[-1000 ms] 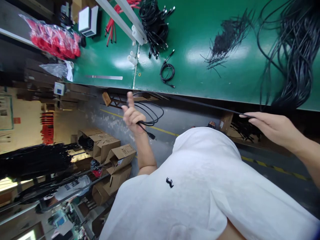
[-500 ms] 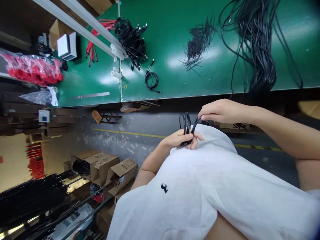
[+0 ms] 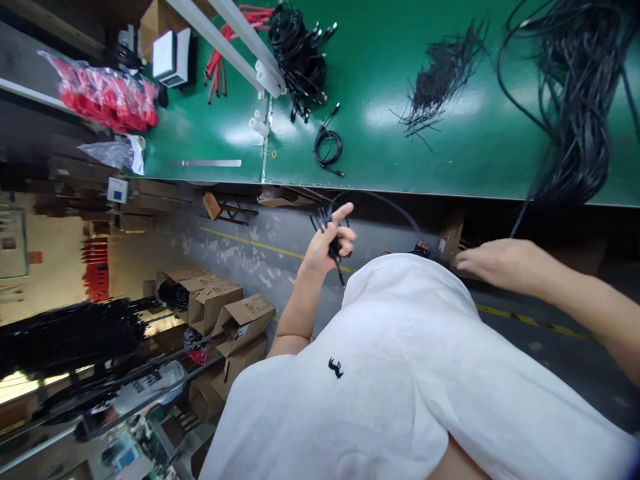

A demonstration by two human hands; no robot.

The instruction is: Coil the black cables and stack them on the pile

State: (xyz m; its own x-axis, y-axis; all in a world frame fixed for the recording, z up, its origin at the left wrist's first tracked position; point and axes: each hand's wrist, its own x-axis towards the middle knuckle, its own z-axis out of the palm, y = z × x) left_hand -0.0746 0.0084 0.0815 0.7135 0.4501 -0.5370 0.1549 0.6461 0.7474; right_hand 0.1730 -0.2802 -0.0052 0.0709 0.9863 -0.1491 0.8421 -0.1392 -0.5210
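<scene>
My left hand (image 3: 326,244) is raised in front of my white shirt, fingers closed round a small coil of black cable (image 3: 332,221), with the forefinger sticking out. A plug end hangs just below the fist. One strand of that cable (image 3: 395,207) arcs rightwards under the table edge towards my right hand (image 3: 493,263). The right hand reaches out to the right, level with the table's underside. Its fingers are smeared by motion, so its grip does not show.
The green table (image 3: 380,153) runs across the top. On it lie a wound black cable (image 3: 327,145), a pile of plugged cables (image 3: 299,57), thin black ties (image 3: 440,83), a big cable tangle (image 3: 580,100) and red parts (image 3: 107,100). Cardboard boxes (image 3: 235,327) stand on the floor.
My hands, together at my chest half a second ago, have drawn apart. The left one has lifted the coil up and to the left; the right one has swung out to the right.
</scene>
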